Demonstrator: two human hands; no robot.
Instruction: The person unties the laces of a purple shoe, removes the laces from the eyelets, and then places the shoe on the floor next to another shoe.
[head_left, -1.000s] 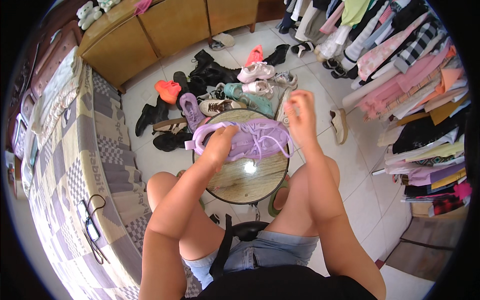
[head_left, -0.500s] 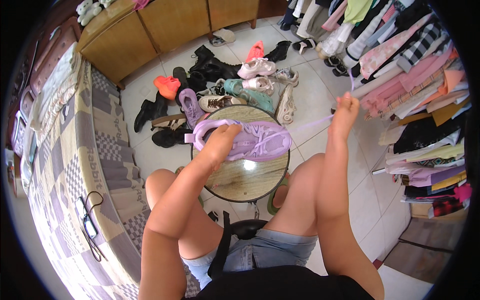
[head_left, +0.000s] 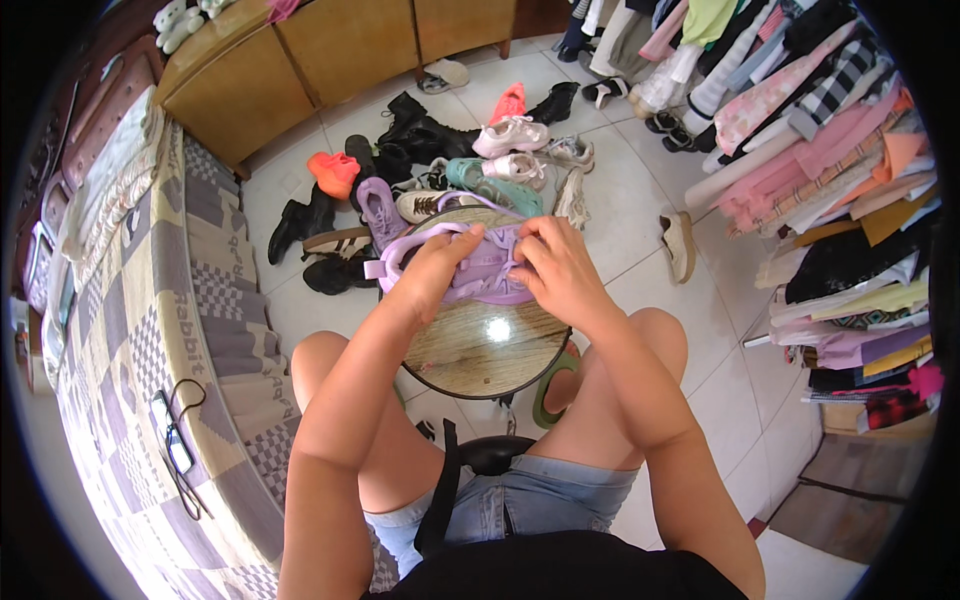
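Observation:
A lilac sneaker (head_left: 487, 272) lies on its way across a small round wood-topped table (head_left: 480, 355), its heel loop to the left and toe to the right. My left hand (head_left: 430, 275) grips it at the opening, thumb on the tongue side. Over the front lacing, my right hand (head_left: 565, 270) pinches with thumb and forefinger at the lilac shoelace (head_left: 463, 194), which arcs loosely past the table's far rim. The sneaker's toe is partly hidden by that hand. Just beyond the heel, the matching lilac sneaker (head_left: 378, 210) rests on the floor.
A heap of shoes and black boots (head_left: 425, 130) spreads over the tiles beyond the table. One beige shoe (head_left: 677, 247) lies apart at right. Clothes (head_left: 850, 230) line the right side, a wooden cabinet (head_left: 345, 50) the far side. A patterned bed (head_left: 150, 350) stands left.
My right hand has come back from the far right, where it held the lace stretched out, to the sneaker's lacing. The lace has gone slack, and the beige shoe on the floor is uncovered.

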